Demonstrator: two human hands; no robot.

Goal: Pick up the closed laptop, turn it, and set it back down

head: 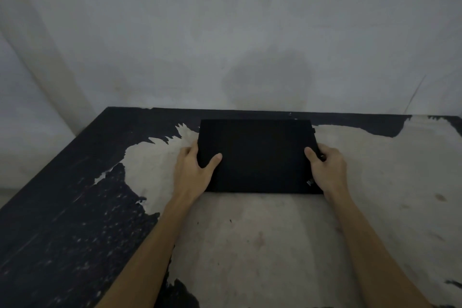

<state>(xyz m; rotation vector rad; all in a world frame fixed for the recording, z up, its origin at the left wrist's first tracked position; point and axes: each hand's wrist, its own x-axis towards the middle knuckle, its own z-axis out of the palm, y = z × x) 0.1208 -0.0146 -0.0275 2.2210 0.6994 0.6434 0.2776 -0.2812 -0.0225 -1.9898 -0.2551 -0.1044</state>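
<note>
The closed laptop (257,155), a flat black slab with a small logo near its near right corner, lies lid-up toward the back of a worn counter (250,245) whose dark coating has peeled away to pale board, its far edge close to a bare grey wall (225,32). A person's left hand (193,170) clasps the laptop's left side and the right hand (327,167) its right side, each thumb pressed flat on the lid while the fingers (189,151) curl round the edge and out of sight beneath, so both hands are closed on the machine rather than resting loose. The matched grip on opposite short sides appears chosen to share the weight evenly and to keep the lid pinched against the base, so the hinge cannot swing open when the laptop leaves the surface. Whether it has already lifted clear of the counter cannot be told in this dim light; the near edge sits low against the pale board and looks down or barely raised. By that reading the task is at its opening step, with the pick-up in hand and the turn and set-down not yet done. The open stretch of counter in front of the person offers room to rotate the slab; the wall behind leaves little clearance, so a turn would likely need the laptop drawn nearer first, lest a corner strike it.
</note>
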